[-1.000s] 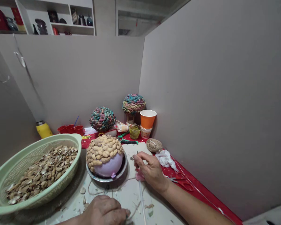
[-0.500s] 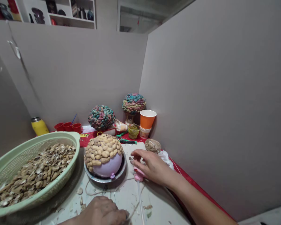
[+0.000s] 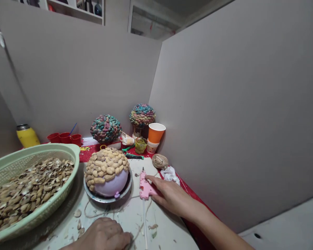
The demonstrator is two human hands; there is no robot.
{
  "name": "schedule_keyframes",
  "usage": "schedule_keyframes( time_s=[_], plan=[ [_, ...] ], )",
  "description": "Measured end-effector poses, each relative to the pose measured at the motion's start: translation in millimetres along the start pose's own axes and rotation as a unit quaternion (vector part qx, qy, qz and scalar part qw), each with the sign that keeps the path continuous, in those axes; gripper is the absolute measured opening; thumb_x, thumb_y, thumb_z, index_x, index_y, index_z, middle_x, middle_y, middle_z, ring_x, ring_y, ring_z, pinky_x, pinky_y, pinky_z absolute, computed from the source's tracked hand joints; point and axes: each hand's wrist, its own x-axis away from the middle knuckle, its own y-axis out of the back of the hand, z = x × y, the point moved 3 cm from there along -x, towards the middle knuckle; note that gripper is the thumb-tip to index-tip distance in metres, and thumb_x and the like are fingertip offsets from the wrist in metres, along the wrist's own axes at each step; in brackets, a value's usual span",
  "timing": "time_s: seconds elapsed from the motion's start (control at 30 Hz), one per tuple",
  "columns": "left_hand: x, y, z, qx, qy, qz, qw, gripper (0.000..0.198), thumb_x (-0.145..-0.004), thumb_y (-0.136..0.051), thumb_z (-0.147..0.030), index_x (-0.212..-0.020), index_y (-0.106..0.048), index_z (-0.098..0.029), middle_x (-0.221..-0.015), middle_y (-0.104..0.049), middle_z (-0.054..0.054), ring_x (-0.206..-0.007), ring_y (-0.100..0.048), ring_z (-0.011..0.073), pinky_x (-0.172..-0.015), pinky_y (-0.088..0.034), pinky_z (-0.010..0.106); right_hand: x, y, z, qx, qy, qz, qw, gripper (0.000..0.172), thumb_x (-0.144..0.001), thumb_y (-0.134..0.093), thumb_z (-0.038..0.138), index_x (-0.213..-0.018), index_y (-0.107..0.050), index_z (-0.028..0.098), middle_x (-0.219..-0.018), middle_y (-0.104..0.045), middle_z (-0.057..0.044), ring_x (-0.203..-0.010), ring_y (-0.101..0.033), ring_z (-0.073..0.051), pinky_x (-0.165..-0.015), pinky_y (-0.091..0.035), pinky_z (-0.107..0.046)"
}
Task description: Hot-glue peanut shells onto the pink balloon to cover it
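Note:
My right hand [image 3: 169, 194] is at the handle of a pink hot glue gun [image 3: 144, 184], its index finger along the body and its thumb below. The gun lies on the work board with its nozzle pointing away and a clear glue stick [image 3: 145, 222] trailing from its back. At the near edge my left hand [image 3: 103, 234] rests with fingers curled down; their undersides are hidden. Beyond it, a purple balloon [image 3: 113, 184], its upper part covered with peanut shells [image 3: 106, 165], sits in a metal bowl [image 3: 108, 200].
On the left stands a green basket [image 3: 77, 156] of peanut shells. Behind are red cups [image 3: 64, 137], a yellow bottle [image 3: 28, 136], two coloured shell-covered balls [image 3: 106, 128] [image 3: 142, 114], an orange paper cup [image 3: 156, 132] and a twine roll [image 3: 160, 161]. Grey partitions [image 3: 224, 104] enclose the table.
My right hand has shifted from over the glue gun to its handle, uncovering the gun's body and nozzle. The view has swung slightly right; my left hand stays on the board.

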Motion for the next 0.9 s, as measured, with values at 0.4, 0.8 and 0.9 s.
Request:
schedule_keyframes(
  time_s=[0.4, 0.8, 0.9],
  plan=[
    [6, -8.7, -1, -0.026, 0.019, 0.008, 0.999, 0.033, -0.101, -0.033, -0.028, -0.082, -0.057, -0.018, -0.05, -0.053, -0.002, -0.044, -0.045, 0.0125, -0.045, -0.03, 0.027, 21, 26, -20, -0.567, -0.074, -0.223, 0.789, 0.049, -0.077, -0.076, 0.05, -0.113, -0.059, 0.021, -0.081, -0.064, -0.004, -0.064, -0.057, -0.015, -0.054, -0.047, -0.023],
    [14, -12.2, -3, -0.004, 0.017, 0.013, 1.0, 0.033, -0.102, -0.032, -0.035, -0.1, -0.059, -0.016, -0.058, -0.061, 0.0, -0.049, -0.054, 0.0134, -0.046, -0.035, 0.026, -7, 8, 43, -0.623, -0.017, -0.205, 0.755, 0.036, -0.078, -0.075, 0.049, -0.077, -0.062, 0.016, -0.067, -0.056, 0.0, -0.044, -0.034, -0.004, -0.039, -0.025, -0.016],
    [22, -20.8, 0, 0.003, 0.023, -0.028, 0.999, 0.042, -0.103, -0.026, -0.033, -0.089, -0.062, -0.017, -0.053, -0.059, -0.001, -0.044, -0.051, 0.0118, -0.043, -0.033, 0.025, -15, -2, 45, -0.599, 0.02, -0.218, 0.77, 0.039, -0.083, -0.068, 0.054, -0.072, -0.061, 0.017, -0.056, -0.048, 0.002, -0.046, -0.036, -0.007, -0.041, -0.027, -0.018]
  ],
)
